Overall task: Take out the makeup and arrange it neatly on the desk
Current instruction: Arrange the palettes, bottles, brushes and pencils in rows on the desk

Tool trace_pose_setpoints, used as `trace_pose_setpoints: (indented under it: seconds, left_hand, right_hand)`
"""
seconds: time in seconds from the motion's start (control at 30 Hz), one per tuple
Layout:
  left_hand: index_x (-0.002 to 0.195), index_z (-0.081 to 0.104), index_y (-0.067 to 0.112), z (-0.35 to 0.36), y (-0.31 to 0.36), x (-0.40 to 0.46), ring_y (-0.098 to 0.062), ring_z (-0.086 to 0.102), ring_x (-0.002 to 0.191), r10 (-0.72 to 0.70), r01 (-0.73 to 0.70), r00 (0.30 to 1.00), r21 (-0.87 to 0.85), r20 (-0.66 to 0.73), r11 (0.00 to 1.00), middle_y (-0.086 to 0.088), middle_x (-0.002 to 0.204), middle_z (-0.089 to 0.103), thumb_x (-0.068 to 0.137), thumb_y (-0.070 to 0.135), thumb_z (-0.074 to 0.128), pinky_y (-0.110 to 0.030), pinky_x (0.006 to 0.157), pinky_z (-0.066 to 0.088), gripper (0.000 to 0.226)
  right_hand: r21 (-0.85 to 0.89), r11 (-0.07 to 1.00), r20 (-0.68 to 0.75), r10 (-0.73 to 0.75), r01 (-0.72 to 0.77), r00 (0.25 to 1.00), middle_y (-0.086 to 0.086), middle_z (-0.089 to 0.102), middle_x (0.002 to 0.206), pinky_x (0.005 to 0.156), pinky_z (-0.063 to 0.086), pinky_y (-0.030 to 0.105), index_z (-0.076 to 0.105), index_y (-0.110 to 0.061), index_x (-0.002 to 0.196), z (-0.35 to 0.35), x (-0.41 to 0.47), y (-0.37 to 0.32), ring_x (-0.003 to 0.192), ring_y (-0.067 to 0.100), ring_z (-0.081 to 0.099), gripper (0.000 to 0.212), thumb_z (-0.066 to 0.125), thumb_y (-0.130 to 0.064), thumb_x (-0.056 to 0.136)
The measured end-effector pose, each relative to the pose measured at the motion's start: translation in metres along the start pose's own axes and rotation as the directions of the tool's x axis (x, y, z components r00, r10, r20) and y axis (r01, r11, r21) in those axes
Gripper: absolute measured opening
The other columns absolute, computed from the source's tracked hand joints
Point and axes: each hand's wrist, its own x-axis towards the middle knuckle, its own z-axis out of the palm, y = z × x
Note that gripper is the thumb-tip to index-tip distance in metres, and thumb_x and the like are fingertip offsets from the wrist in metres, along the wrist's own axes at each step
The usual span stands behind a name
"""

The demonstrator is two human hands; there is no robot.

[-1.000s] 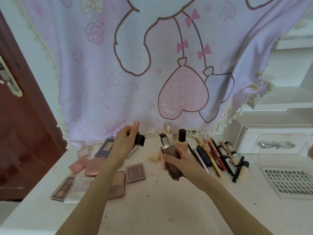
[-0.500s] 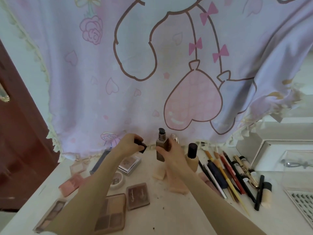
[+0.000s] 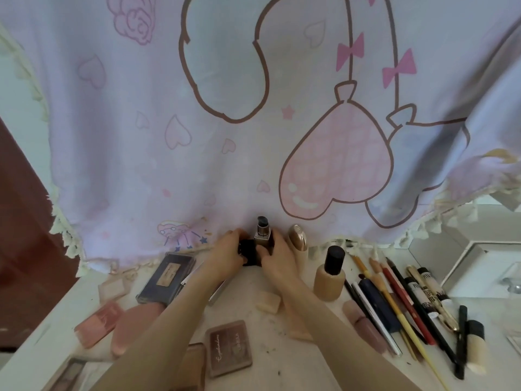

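A brown pump bottle (image 3: 263, 232) stands upright at the back of the white desk (image 3: 296, 362), against the hanging cloth. My right hand (image 3: 277, 256) grips its body. My left hand (image 3: 227, 253) holds its black cap (image 3: 248, 249) just left of the bottle, low beside its base. A beige foundation bottle with a black cap (image 3: 330, 273) and a gold-topped bottle (image 3: 297, 242) stand to the right. Pencils and brushes (image 3: 394, 303) lie in a row further right.
Compacts and palettes lie on the left: a dark box (image 3: 166, 277), pink cases (image 3: 98, 324), a brown palette (image 3: 229, 348). Sponges (image 3: 269, 301) lie mid-desk. A lilac cartoon cloth (image 3: 253, 122) hangs behind. A white tray (image 3: 479, 272) sits at right, a dark red door (image 3: 19, 235) at left.
The right hand carried the pump bottle from mid-desk back to the cloth and stood it upright. The left hand followed with the black cap and lowered it beside the bottle.
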Motion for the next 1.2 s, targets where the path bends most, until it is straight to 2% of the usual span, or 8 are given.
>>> trace_pose_setpoints:
  seconds: [0.17, 0.43, 0.57, 0.7, 0.87, 0.97, 1.03, 1.2]
  left_hand:
    - [0.119, 0.054, 0.006, 0.008, 0.000, 0.000, -0.028, 0.056, 0.101, 0.002, -0.009, 0.996, -0.072, -0.095, 0.997, -0.014, 0.119, 0.047, 0.073, -0.008, 0.061, -0.020, 0.086, 0.040, 0.049]
    - [0.113, 0.057, 0.007, 0.012, 0.002, -0.001, -0.025, 0.053, 0.099, -0.041, 0.028, 0.984, -0.078, -0.173, 0.997, -0.014, 0.112, 0.055, 0.072, -0.001, 0.065, -0.015, 0.068, 0.028, 0.043]
    - [0.118, 0.053, 0.005, 0.010, 0.007, -0.006, -0.028, 0.054, 0.102, -0.043, 0.030, 0.987, -0.086, -0.157, 0.996, -0.017, 0.115, 0.055, 0.075, 0.001, 0.065, -0.023, 0.076, 0.035, 0.046]
    - [0.125, 0.049, 0.004, 0.008, 0.010, -0.025, -0.027, 0.050, 0.112, -0.021, -0.009, 0.972, -0.125, -0.234, 0.992, -0.015, 0.123, 0.051, 0.081, 0.001, 0.061, -0.030, 0.093, 0.037, 0.046]
    - [0.114, 0.058, 0.004, 0.012, 0.024, -0.055, -0.028, 0.053, 0.103, 0.099, -0.132, 0.945, -0.086, -0.312, 0.987, -0.013, 0.110, 0.056, 0.082, 0.000, 0.059, -0.023, 0.082, 0.034, 0.032]
    - [0.110, 0.060, 0.006, 0.012, 0.036, -0.060, -0.026, 0.053, 0.101, 0.153, -0.181, 0.948, -0.077, -0.279, 0.980, -0.010, 0.109, 0.056, 0.084, 0.001, 0.057, -0.019, 0.080, 0.034, 0.027]
    - [0.111, 0.060, 0.008, 0.010, 0.041, -0.060, -0.024, 0.052, 0.101, 0.162, -0.187, 0.951, -0.072, -0.265, 0.980, -0.009, 0.111, 0.056, 0.086, 0.003, 0.056, -0.016, 0.079, 0.033, 0.026]
    - [0.113, 0.059, 0.011, 0.008, 0.045, -0.059, -0.022, 0.050, 0.102, 0.164, -0.178, 0.963, -0.044, -0.214, 0.983, -0.008, 0.114, 0.054, 0.088, 0.006, 0.055, -0.012, 0.076, 0.030, 0.026]
  right_hand:
    - [-0.073, 0.997, -0.049, -0.041, 0.037, 0.998, 0.009, 0.050, 0.129, 0.105, 0.034, 0.031, 0.044, -0.013, 0.133, 0.001, -0.001, -0.001, 0.121, 0.023, 0.044, 0.049, 0.045, 0.004, 0.087]
    - [-0.130, 0.987, -0.107, 0.084, -0.098, 0.991, 0.012, 0.058, 0.118, 0.085, 0.039, 0.026, 0.050, -0.007, 0.125, 0.004, -0.002, -0.004, 0.111, 0.026, 0.053, 0.037, 0.043, -0.001, 0.089]
    - [-0.142, 0.980, -0.077, 0.128, -0.138, 0.989, 0.015, 0.057, 0.121, 0.088, 0.041, 0.031, 0.047, -0.005, 0.125, 0.001, -0.006, -0.008, 0.112, 0.029, 0.053, 0.034, 0.047, -0.005, 0.091]
    - [-0.043, 0.998, -0.079, 0.044, -0.047, 0.996, 0.007, 0.058, 0.119, 0.094, 0.042, 0.029, 0.049, -0.008, 0.125, -0.010, -0.029, -0.012, 0.113, 0.023, 0.053, 0.034, 0.048, -0.006, 0.091]
    - [-0.156, 0.984, -0.134, -0.113, 0.091, 0.984, 0.004, 0.063, 0.109, 0.090, 0.044, 0.029, 0.059, -0.011, 0.113, -0.039, -0.051, -0.024, 0.101, 0.018, 0.057, 0.021, 0.050, -0.015, 0.094]
    - [-0.371, 0.907, -0.160, -0.275, 0.201, 0.948, 0.004, 0.065, 0.101, 0.086, 0.046, 0.035, 0.064, -0.013, 0.101, -0.064, -0.044, -0.038, 0.095, 0.022, 0.059, 0.017, 0.049, -0.017, 0.092]
    - [-0.618, 0.765, -0.109, -0.313, 0.183, 0.943, 0.003, 0.064, 0.100, 0.083, 0.040, 0.034, 0.063, -0.015, 0.101, -0.080, -0.029, -0.045, 0.097, 0.023, 0.056, 0.019, 0.048, -0.021, 0.091]
    - [-0.838, 0.544, 0.055, -0.010, 0.052, 0.998, 0.003, 0.052, 0.091, 0.084, 0.029, 0.038, 0.043, -0.016, 0.072, -0.088, 0.002, -0.048, 0.101, 0.026, 0.053, 0.026, 0.057, -0.035, 0.083]
